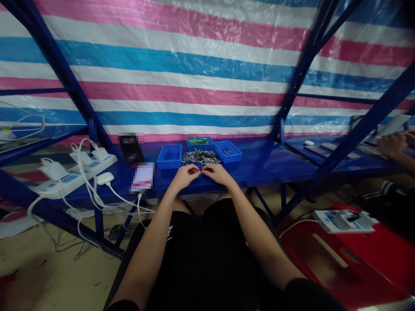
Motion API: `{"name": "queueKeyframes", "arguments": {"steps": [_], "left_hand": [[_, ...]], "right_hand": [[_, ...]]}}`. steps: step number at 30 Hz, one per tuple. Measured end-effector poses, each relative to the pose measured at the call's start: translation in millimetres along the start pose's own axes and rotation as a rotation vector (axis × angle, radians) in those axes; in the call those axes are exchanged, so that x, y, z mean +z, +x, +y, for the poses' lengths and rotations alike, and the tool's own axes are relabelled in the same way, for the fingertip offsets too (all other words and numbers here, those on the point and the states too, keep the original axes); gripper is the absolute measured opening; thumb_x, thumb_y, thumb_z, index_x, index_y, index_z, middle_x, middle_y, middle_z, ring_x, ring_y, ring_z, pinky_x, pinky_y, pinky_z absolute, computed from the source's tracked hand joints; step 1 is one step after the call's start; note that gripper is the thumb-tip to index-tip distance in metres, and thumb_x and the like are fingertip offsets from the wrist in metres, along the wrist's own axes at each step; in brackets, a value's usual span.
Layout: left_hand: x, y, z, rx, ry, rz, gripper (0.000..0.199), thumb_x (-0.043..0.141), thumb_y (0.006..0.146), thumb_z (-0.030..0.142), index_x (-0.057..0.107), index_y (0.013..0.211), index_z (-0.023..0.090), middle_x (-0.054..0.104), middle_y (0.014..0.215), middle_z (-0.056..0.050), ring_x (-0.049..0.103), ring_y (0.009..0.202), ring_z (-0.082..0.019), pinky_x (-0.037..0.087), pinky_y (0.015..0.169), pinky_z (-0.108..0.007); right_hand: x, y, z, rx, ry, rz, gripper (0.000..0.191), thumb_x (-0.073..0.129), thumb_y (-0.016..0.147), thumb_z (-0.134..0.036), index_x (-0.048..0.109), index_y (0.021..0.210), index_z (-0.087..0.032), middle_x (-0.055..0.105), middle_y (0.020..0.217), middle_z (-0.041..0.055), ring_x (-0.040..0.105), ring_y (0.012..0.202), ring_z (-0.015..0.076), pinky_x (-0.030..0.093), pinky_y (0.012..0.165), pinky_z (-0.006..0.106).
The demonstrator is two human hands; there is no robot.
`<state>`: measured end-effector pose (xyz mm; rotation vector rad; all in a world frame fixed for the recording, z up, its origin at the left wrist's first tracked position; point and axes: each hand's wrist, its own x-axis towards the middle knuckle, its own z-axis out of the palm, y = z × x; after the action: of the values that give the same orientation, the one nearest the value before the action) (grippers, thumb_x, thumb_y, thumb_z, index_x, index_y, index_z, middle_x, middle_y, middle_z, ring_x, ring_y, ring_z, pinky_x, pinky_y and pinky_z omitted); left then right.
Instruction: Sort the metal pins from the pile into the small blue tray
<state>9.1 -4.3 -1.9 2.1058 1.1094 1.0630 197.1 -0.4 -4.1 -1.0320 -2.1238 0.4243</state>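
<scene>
My left hand [188, 176] and my right hand [216, 173] meet fingertip to fingertip over the front edge of the blue table. Both are pinched closed around something tiny that I cannot make out. Just beyond them lies a heap of thin metal pins or rods [201, 157], silver and dark. A blue tray [170, 157] stands left of the heap. To the right, another blue tray [228, 152] has a few small pieces in it. Behind the heap, a third blue tray [200, 141] holds something green.
A white power strip [76, 176] with chargers and cables lies on the left, near a phone-like device [142, 178]. Blue metal posts [293, 82] frame the table. On the right are a red stool or box [366, 255] and another person's hand [391, 144].
</scene>
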Motion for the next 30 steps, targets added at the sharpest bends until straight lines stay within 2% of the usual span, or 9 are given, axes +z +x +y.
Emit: {"name": "queueKeyframes", "arguments": {"steps": [3, 7, 11, 17, 22, 26, 30], "left_hand": [[0.3, 0.3, -1.5, 0.014, -0.008, 0.028, 0.019, 0.054, 0.074, 0.033, 0.060, 0.079, 0.016, 0.064, 0.078, -0.003, 0.058, 0.068, -0.015, 0.046, 0.065, -0.026], [1.2, 0.4, -5.0, 0.006, -0.091, 0.076, 0.011, 0.053, 0.073, 0.027, 0.052, 0.076, 0.017, 0.065, 0.089, -0.004, 0.060, 0.078, -0.015, 0.046, 0.070, -0.026], [1.8, 0.6, -4.7, -0.020, -0.103, 0.052, 0.013, 0.054, 0.073, 0.029, 0.050, 0.076, 0.017, 0.063, 0.077, -0.002, 0.059, 0.073, -0.014, 0.046, 0.069, -0.026], [1.2, 0.7, -0.9, 0.002, -0.010, 0.050, 0.021, 0.053, 0.076, 0.037, 0.058, 0.077, 0.017, 0.062, 0.072, -0.002, 0.056, 0.066, -0.014, 0.044, 0.063, -0.024], [0.5, 0.8, -2.5, -0.001, 0.037, 0.033, 0.023, 0.054, 0.076, 0.038, 0.063, 0.080, 0.016, 0.064, 0.073, -0.003, 0.057, 0.066, -0.015, 0.043, 0.062, -0.025], [0.2, 0.6, -3.3, 0.013, 0.033, 0.032, 0.023, 0.055, 0.075, 0.037, 0.064, 0.082, 0.017, 0.064, 0.072, -0.002, 0.057, 0.065, -0.015, 0.043, 0.061, -0.024], [0.1, 0.3, -2.6, 0.014, 0.021, 0.035, 0.021, 0.056, 0.075, 0.036, 0.063, 0.081, 0.017, 0.064, 0.072, -0.002, 0.057, 0.066, -0.015, 0.044, 0.063, -0.025]], "right_hand": [[0.7, -0.3, 1.5, -0.002, 0.008, -0.005, 0.017, 0.054, 0.081, -0.030, 0.066, 0.088, -0.019, 0.066, 0.082, 0.0008, 0.057, 0.072, 0.0117, 0.039, 0.068, 0.021], [0.6, -1.0, -1.6, 0.002, 0.018, 0.024, 0.021, 0.049, 0.084, -0.032, 0.065, 0.086, -0.019, 0.066, 0.082, 0.0004, 0.056, 0.073, 0.0115, 0.039, 0.069, 0.021], [-0.5, -0.4, -3.7, 0.027, 0.001, 0.046, 0.028, 0.044, 0.087, -0.036, 0.065, 0.081, -0.017, 0.065, 0.079, 0.0010, 0.054, 0.071, 0.0114, 0.038, 0.069, 0.021], [-2.2, 0.2, -2.4, 0.047, -0.001, 0.063, 0.034, 0.039, 0.090, -0.038, 0.062, 0.076, -0.017, 0.063, 0.073, 0.0004, 0.052, 0.066, 0.0111, 0.037, 0.067, 0.020], [-1.3, -0.4, -1.9, 0.023, -0.019, 0.079, 0.027, 0.043, 0.088, -0.035, 0.063, 0.079, -0.018, 0.064, 0.078, 0.0010, 0.055, 0.071, 0.0117, 0.037, 0.068, 0.020], [-0.2, -0.3, -1.2, 0.015, 0.002, 0.041, 0.019, 0.050, 0.084, -0.030, 0.065, 0.085, -0.019, 0.065, 0.081, 0.0004, 0.056, 0.073, 0.0118, 0.038, 0.069, 0.021], [0.0, -0.4, -1.2, 0.004, 0.002, 0.032, 0.018, 0.051, 0.083, -0.031, 0.065, 0.086, -0.019, 0.066, 0.082, 0.0005, 0.057, 0.073, 0.0116, 0.039, 0.069, 0.021]]}}
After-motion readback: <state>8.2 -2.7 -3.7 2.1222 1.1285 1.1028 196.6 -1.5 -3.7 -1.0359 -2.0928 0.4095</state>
